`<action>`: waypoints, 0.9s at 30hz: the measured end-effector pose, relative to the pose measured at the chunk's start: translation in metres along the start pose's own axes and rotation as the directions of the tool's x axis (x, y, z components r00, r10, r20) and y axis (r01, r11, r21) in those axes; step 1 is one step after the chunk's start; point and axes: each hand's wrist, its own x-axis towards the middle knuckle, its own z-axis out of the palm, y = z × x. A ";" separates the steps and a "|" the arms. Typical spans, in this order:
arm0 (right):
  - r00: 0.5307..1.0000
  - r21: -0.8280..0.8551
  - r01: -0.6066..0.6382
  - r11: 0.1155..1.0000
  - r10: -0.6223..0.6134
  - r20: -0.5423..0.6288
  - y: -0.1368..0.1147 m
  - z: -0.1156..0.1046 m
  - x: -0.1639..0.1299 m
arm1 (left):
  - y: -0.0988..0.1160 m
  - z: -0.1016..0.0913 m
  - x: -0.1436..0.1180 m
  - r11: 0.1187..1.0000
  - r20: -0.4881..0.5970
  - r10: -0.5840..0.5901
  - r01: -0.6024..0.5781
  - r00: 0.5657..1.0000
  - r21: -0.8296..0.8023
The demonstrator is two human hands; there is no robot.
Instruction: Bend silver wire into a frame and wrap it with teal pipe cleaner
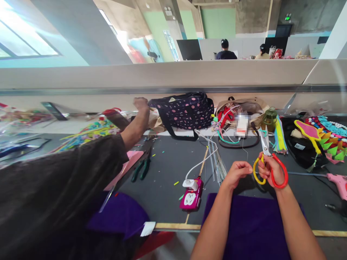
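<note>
Scissors with one yellow and one red handle loop point away from me, blades up. My right hand is closed on them around the handles. Just left of the yellow loop, my left hand is closed in a pinch; whatever lies between its fingertips is too thin to make out. Both hands are above the dark table, over the far edge of a purple cloth. A thin pale line runs down from near a white, blurred-out item toward my left hand.
A co-worker's arm reaches across the left side, near pliers. A magenta power socket with a white cable stands mid-table. Behind are a patterned bag and a green jar. A pink glue gun lies far right.
</note>
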 end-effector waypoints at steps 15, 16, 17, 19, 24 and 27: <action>0.994 -0.937 -0.078 -0.339 -0.093 -0.050 0.012 -0.012 -0.007 | 0.001 0.001 -0.002 0.985 -0.030 0.165 -0.167 0.986 -0.050; 0.996 -0.925 -0.065 -0.375 -0.081 -0.037 0.015 -0.011 -0.009 | 0.001 0.001 -0.001 0.986 -0.039 0.160 -0.161 0.986 -0.034; 0.997 -0.912 -0.051 -0.406 -0.073 -0.023 0.018 -0.011 -0.010 | 0.000 0.001 0.000 0.988 -0.045 0.155 -0.156 0.987 -0.016; 0.998 -0.889 -0.027 -0.456 -0.059 0.000 0.019 -0.013 -0.013 | 0.000 0.001 0.001 0.989 -0.053 0.149 -0.148 0.987 0.025; 0.964 -0.949 -0.158 -0.274 -0.251 -0.088 -0.015 -0.032 -0.016 | 0.000 0.001 0.001 0.989 -0.053 0.125 -0.120 0.991 0.089; 0.715 -0.991 -0.109 0.081 -0.686 -0.135 -0.050 -0.043 -0.008 | 0.000 0.002 0.001 0.986 -0.044 0.118 -0.111 0.992 0.125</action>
